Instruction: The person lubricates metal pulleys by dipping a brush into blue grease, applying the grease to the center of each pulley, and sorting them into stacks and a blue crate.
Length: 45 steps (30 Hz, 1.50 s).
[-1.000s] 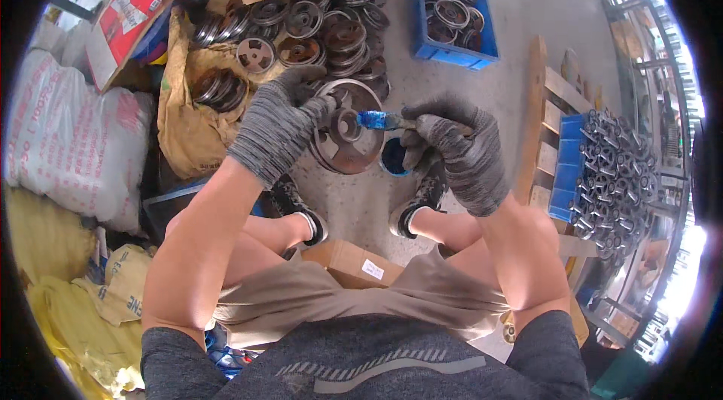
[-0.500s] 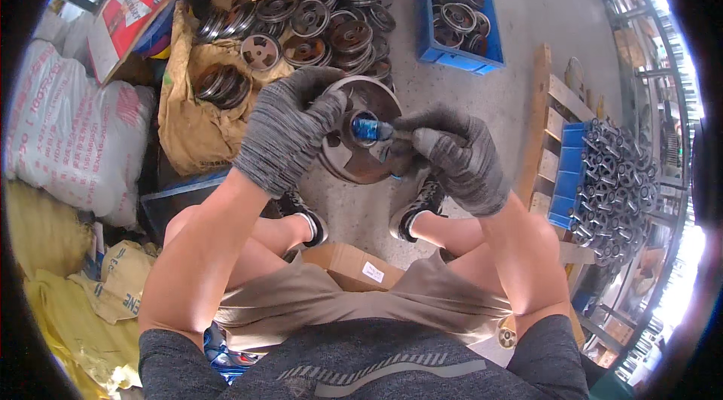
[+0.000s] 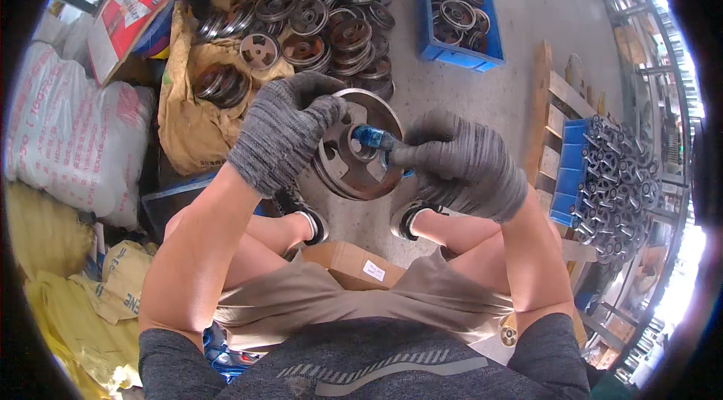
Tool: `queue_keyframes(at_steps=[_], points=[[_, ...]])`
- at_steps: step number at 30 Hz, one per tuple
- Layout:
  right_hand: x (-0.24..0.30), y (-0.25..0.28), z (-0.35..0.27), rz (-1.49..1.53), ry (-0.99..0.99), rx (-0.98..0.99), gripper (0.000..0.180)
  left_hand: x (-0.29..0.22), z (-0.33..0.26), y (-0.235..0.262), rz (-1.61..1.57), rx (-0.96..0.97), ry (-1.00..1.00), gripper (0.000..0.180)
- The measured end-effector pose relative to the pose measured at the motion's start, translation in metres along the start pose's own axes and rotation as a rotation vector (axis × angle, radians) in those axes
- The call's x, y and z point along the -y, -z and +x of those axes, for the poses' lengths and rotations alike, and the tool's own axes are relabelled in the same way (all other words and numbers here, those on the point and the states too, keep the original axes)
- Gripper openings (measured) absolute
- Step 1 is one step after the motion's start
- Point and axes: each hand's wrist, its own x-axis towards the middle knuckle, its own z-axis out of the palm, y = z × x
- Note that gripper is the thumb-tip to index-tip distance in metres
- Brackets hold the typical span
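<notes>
Left grip (image 3: 285,132) is pinching the wheel (image 3: 369,179), right grip (image 3: 468,164) the brush (image 3: 378,139). I'd brace the wheel and dab around the hub (image 3: 347,148) lightly.

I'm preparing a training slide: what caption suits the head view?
Gloved left hand grips a spoked metal wheel while the right hand holds a blue-tipped brush at its hub.

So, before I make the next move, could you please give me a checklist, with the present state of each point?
1. Left hand has its grip on the wheel: ok, at the wheel's upper left side.
2. Right hand has its grip on the brush: ok.
3. Both hands gloved: ok.
4. Brush's blue tip at the hub: ok.
5. Hub's inside fully visible: not ok, the brush partly covers it.
6. Inside evenly blue: cannot tell.
</notes>
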Motion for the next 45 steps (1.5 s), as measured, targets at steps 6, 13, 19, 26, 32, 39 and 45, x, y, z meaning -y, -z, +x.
queue_keyframes(at_steps=[6,13,19,26,32,39,45], points=[[0.016,-0.001,0.005,-0.228,0.046,0.098,0.040,-0.010,-0.003,-0.009,0.220,-0.009,-0.044,0.033],[0.007,-0.018,-0.012,0.302,-0.211,-0.085,0.024,-0.003,-0.009,-0.015,0.258,-0.045,-0.293,0.032],[0.002,0.007,-0.022,0.931,-0.640,-0.277,0.026,-0.001,-0.009,-0.010,0.161,-0.067,-0.401,0.036],[0.007,0.006,-0.018,0.543,-0.477,-0.226,0.018,0.002,-0.004,-0.011,0.047,-0.077,-0.353,0.033],[0.011,-0.014,-0.011,0.454,-0.352,-0.215,0.022,-0.006,-0.009,-0.016,0.092,-0.096,-0.290,0.033],[0.015,0.006,-0.007,0.143,-0.084,-0.139,0.022,0.004,-0.008,-0.016,0.137,-0.053,-0.355,0.034],[0.001,0.035,-0.029,0.332,-0.220,-0.331,0.019,0.011,0.009,-0.003,-0.134,-0.049,-0.255,0.037]])
